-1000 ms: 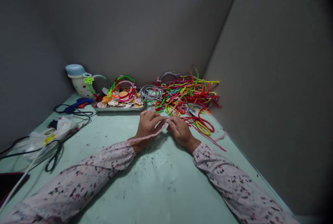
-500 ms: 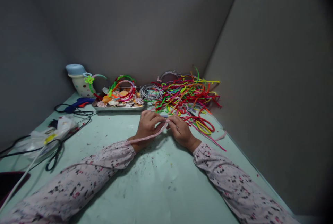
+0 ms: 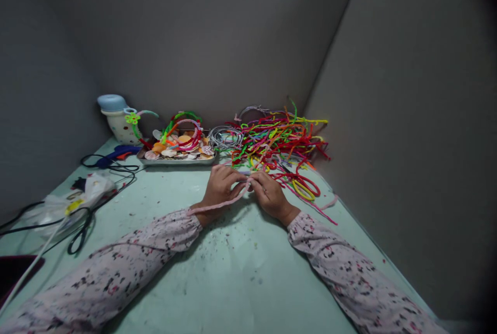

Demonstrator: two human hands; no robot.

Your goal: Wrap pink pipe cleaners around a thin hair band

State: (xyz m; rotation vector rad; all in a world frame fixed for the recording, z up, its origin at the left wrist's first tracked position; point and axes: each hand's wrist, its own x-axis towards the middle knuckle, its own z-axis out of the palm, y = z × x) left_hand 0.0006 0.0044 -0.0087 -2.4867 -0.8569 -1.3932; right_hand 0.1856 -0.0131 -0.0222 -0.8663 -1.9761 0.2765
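My left hand (image 3: 220,188) and my right hand (image 3: 271,194) meet over the pale green table (image 3: 233,272), fingertips pinched together. Both hold a pale pink pipe cleaner (image 3: 223,202), whose free end trails down and left across my left wrist. Just beyond my hands lies a big tangle of coloured pipe cleaners (image 3: 281,142) in red, green, yellow and orange. Both my sleeves are pale with a dark floral print.
A metal tray (image 3: 176,160) of shells and bent pipe cleaners stands at the back, beside a white pot with a blue lid (image 3: 114,119). A blue glue gun (image 3: 116,155), black cables, scissors (image 3: 79,233) and a plastic bag (image 3: 62,204) lie left. Grey walls close in behind and right.
Almost nothing differs. My fingers have shifted slightly on the pink pipe cleaner, and its trailing end has moved a touch to the left along my left wrist.
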